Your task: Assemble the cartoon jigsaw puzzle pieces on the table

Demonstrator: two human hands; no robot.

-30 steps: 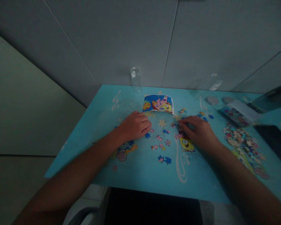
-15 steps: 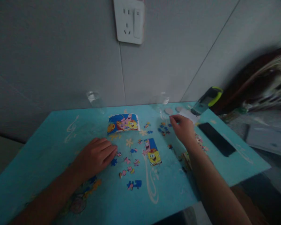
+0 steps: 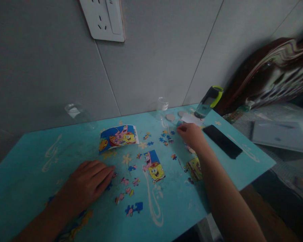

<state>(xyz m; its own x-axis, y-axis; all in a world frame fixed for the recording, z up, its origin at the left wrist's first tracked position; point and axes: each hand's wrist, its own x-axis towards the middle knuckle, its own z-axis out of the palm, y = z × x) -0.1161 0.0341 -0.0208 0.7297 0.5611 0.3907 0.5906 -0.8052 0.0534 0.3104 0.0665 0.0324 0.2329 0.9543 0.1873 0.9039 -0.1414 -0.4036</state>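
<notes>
My left hand [image 3: 89,183] lies palm down on the table, fingers loosely stretched, beside several loose pink and blue jigsaw pieces [image 3: 124,181]. My right hand [image 3: 190,134] is closed, thumb and fingertips together, just right of a cluster of blue jigsaw pieces [image 3: 166,137]. Whatever its fingertips hold is too small to make out. Between the hands lies a joined jigsaw section [image 3: 153,166] with a yellow and a pink cartoon figure. Another joined section [image 3: 195,168] is partly hidden by my right forearm. A curled picture sheet [image 3: 119,137] stands behind the pieces.
Two clear plastic jars [image 3: 77,114] [image 3: 162,105] stand near the wall, with round lids [image 3: 170,117] beside one. At the right are a water bottle [image 3: 208,102], a white paper [image 3: 192,119] and a black phone [image 3: 222,141]. A laptop [image 3: 280,134] lies beyond the table.
The camera view has turned to the right, so the table's things appear shifted left. Both hands stay at nearly the same places among the pieces.
</notes>
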